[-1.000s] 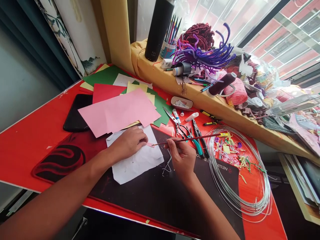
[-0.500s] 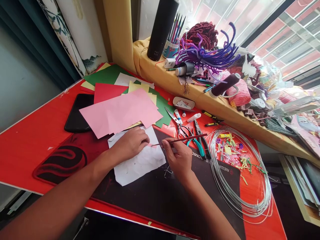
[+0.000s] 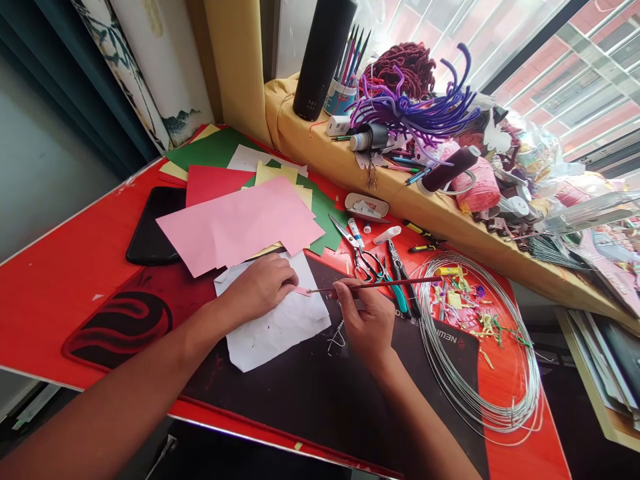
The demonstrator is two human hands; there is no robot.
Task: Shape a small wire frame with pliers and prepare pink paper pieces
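My left hand (image 3: 267, 283) is closed on the end of a small pink strip (image 3: 303, 291), over a creased white paper sheet (image 3: 277, 333). In my right hand (image 3: 367, 320) a thin dark red brush (image 3: 395, 283) is pinched; its tip meets the right end of the strip. The white sheet lies on a black and red mat (image 3: 310, 400). Beyond my left hand is a large pink paper (image 3: 240, 227) on top of red, yellow and green sheets.
A coil of silver wire (image 3: 430, 360) lies at the right around colourful scraps (image 3: 465, 300). Scissors (image 3: 353, 243) and teal-handled pliers (image 3: 397, 293) are behind my right hand. A black phone (image 3: 153, 227) lies at left. The cloth-covered ledge (image 3: 320, 157) holds craft supplies.
My right hand has moved to the right with the brush, whose tip has shifted slightly right along the strip. More of the pink strip shows. My left hand has stayed in place.
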